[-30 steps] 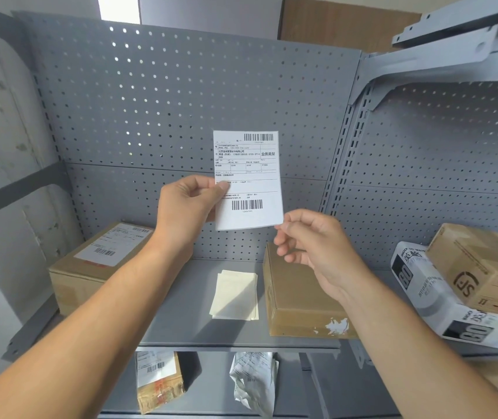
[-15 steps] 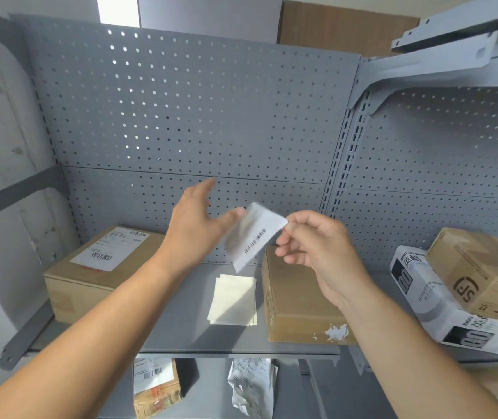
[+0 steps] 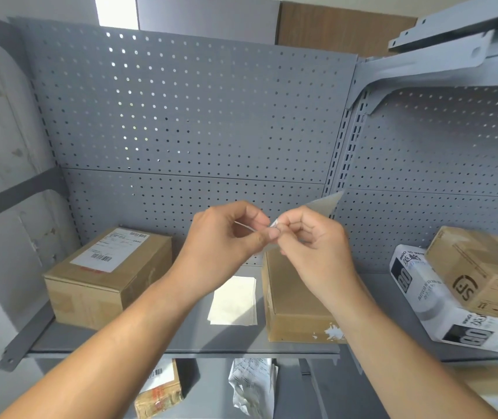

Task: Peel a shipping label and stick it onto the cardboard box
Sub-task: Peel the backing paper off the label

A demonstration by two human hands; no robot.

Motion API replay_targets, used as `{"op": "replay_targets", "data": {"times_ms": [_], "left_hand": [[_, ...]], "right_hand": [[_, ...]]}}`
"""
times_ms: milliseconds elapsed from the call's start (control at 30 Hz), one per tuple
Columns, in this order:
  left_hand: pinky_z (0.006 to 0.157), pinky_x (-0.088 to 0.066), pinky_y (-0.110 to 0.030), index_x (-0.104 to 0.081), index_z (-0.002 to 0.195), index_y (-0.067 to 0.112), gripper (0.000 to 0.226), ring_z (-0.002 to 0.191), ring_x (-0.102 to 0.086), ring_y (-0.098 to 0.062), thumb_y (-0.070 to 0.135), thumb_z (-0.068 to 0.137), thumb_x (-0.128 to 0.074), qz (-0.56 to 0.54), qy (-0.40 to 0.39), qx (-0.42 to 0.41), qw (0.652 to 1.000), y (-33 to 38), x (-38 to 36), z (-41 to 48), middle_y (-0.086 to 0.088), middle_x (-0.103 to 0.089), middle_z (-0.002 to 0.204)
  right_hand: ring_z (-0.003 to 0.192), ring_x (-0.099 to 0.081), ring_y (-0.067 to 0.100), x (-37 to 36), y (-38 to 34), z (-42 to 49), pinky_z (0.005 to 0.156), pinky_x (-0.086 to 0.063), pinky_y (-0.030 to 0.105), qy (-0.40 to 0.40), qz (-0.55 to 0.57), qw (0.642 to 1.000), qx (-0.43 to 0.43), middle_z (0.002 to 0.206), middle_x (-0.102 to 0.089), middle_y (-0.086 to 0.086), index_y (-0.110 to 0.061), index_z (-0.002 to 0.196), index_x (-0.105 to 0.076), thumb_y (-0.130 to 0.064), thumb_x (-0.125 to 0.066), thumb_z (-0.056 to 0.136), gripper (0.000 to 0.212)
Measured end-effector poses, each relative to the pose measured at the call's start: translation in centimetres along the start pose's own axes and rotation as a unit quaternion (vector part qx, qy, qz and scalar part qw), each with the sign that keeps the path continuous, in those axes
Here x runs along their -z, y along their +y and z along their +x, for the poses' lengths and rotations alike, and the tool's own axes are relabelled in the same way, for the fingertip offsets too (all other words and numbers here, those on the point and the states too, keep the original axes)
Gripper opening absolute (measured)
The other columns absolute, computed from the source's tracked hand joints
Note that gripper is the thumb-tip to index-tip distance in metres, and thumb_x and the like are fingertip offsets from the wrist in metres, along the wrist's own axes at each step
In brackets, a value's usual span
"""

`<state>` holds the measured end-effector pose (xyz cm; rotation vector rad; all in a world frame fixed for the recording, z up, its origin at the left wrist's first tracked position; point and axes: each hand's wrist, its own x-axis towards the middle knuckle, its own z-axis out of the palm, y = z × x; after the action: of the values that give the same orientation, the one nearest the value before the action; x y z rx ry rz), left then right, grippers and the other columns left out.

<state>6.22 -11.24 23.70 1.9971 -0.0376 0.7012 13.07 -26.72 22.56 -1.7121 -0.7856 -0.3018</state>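
Both my hands pinch one shipping label (image 3: 323, 204) in front of the pegboard; it is turned nearly edge-on, its grey back corner sticking up to the right. My left hand (image 3: 226, 234) and my right hand (image 3: 314, 237) meet fingertip to fingertip at its near edge. Whether the backing is separating I cannot tell. Just below my right hand, a plain brown cardboard box (image 3: 293, 306) lies flat on the grey shelf (image 3: 181, 346), with no label on its visible faces.
A stack of pale paper sheets (image 3: 234, 300) lies left of the plain box. A labelled cardboard box (image 3: 105, 276) stands at the shelf's left. Right: a white printed package (image 3: 432, 300) and a brown carton (image 3: 483, 270). More parcels sit on the shelf below.
The label, held upright and facing me a second ago, has been tipped down and turned edge-on. Both hands have come together at its edge, lower and closer to the plain box.
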Motion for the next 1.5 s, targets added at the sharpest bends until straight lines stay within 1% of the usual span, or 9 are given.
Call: {"op": "replay_targets", "data": {"times_ms": [100, 233, 600, 733, 833, 1067, 1200, 1333, 1500], "left_hand": [[0.070, -0.058, -0.024, -0.075, 0.084, 0.017, 0.011, 0.069, -0.075, -0.009, 0.027, 0.087, -0.080, -0.026, -0.002, -0.007, 1.000, 0.2, 0.0, -0.3, 0.006, -0.077, 0.073], [0.075, -0.061, -0.028, -0.075, 0.083, 0.014, 0.010, 0.072, -0.077, -0.013, 0.016, 0.092, -0.075, -0.057, 0.004, -0.011, 0.998, 0.1, 0.1, -0.7, 0.005, -0.077, 0.071], [0.065, -0.056, -0.029, -0.063, 0.083, 0.023, 0.012, 0.065, -0.070, -0.010, 0.023, 0.095, -0.066, 0.080, 0.077, -0.100, 0.989, -0.3, 0.1, -1.5, 0.017, -0.069, 0.068], [0.058, -0.040, -0.022, -0.060, 0.083, 0.021, 0.014, 0.056, -0.057, 0.008, 0.021, 0.096, -0.063, 0.124, 0.100, -0.118, 0.980, -0.4, 0.4, -1.8, 0.015, -0.065, 0.071], [0.057, -0.033, -0.024, -0.056, 0.083, 0.025, 0.014, 0.051, -0.050, 0.011, 0.025, 0.096, -0.060, 0.134, 0.107, -0.111, 0.979, -0.7, 0.7, -1.9, 0.015, -0.062, 0.073], [0.064, -0.046, -0.033, -0.053, 0.082, 0.030, 0.012, 0.065, -0.054, -0.001, 0.034, 0.093, -0.054, 0.133, 0.134, -0.089, 0.978, -1.5, 1.4, -1.8, 0.019, -0.059, 0.070], [0.065, -0.041, -0.030, -0.056, 0.082, 0.024, 0.014, 0.066, -0.055, 0.001, 0.023, 0.096, -0.056, 0.109, 0.136, -0.074, 0.982, -2.0, 1.7, -1.7, 0.015, -0.064, 0.074], [0.071, -0.050, -0.033, -0.059, 0.083, 0.023, 0.013, 0.073, -0.060, -0.001, 0.025, 0.095, -0.054, 0.103, 0.152, -0.057, 0.981, -2.3, 2.0, -1.6, 0.014, -0.068, 0.078], [0.079, -0.053, -0.040, -0.060, 0.084, 0.022, 0.014, 0.082, -0.065, -0.007, 0.027, 0.094, -0.052, 0.102, 0.162, -0.044, 0.980, -2.8, 2.3, -1.3, 0.012, -0.070, 0.080]], "right_hand": [[0.079, -0.075, 0.015, -0.1, -0.2, -0.2, 0.076, -0.061, 0.040, -0.006, -0.018, 0.999, 0.027, 0.077, -0.076, -0.004, -0.022, 0.081, -0.070, -0.025, -0.067, 0.087, 0.007], [0.080, -0.076, 0.013, 0.0, -0.3, -0.4, 0.073, -0.060, 0.032, -0.014, -0.026, 0.999, 0.038, 0.078, -0.076, -0.002, -0.017, 0.081, -0.069, -0.007, -0.068, 0.091, 0.015], [0.085, -0.075, 0.016, -0.2, -0.9, -1.1, 0.078, -0.061, 0.052, -0.006, 0.016, 1.000, -0.014, 0.080, -0.075, -0.004, -0.025, 0.080, -0.067, -0.027, -0.061, 0.084, 0.008], [0.082, -0.075, 0.012, 0.2, -0.9, -1.0, 0.071, -0.062, 0.038, 0.001, 0.042, 0.999, -0.035, 0.077, -0.074, -0.004, -0.013, 0.086, -0.067, -0.002, -0.059, 0.095, 0.016], [0.078, -0.076, 0.009, 0.4, -0.9, -0.9, 0.064, -0.060, 0.028, -0.007, 0.062, 0.996, -0.061, 0.074, -0.075, -0.007, -0.005, 0.089, -0.064, 0.001, -0.055, 0.097, 0.014], [0.075, -0.077, 0.015, 0.3, -0.8, -0.7, 0.059, -0.056, 0.027, 0.021, 0.086, 0.991, -0.099, 0.070, -0.075, -0.004, -0.011, 0.086, -0.065, 0.000, -0.054, 0.096, 0.018], [0.066, -0.076, 0.020, 0.5, -0.8, -0.5, 0.056, -0.054, 0.027, 0.036, 0.112, 0.985, -0.126, 0.073, -0.072, -0.001, -0.013, 0.087, -0.066, -0.004, -0.055, 0.098, 0.018], [0.042, -0.058, 0.018, 0.7, -0.7, -0.5, 0.046, -0.045, 0.028, 0.046, 0.119, 0.984, -0.126, 0.073, -0.070, -0.002, -0.013, 0.084, -0.066, -0.002, -0.055, 0.099, 0.022], [0.036, -0.049, 0.017, 0.9, -0.7, -0.3, 0.042, -0.041, 0.026, 0.059, 0.131, 0.981, -0.127, 0.073, -0.070, -0.001, -0.013, 0.081, -0.065, -0.001, -0.054, 0.099, 0.024]]}}
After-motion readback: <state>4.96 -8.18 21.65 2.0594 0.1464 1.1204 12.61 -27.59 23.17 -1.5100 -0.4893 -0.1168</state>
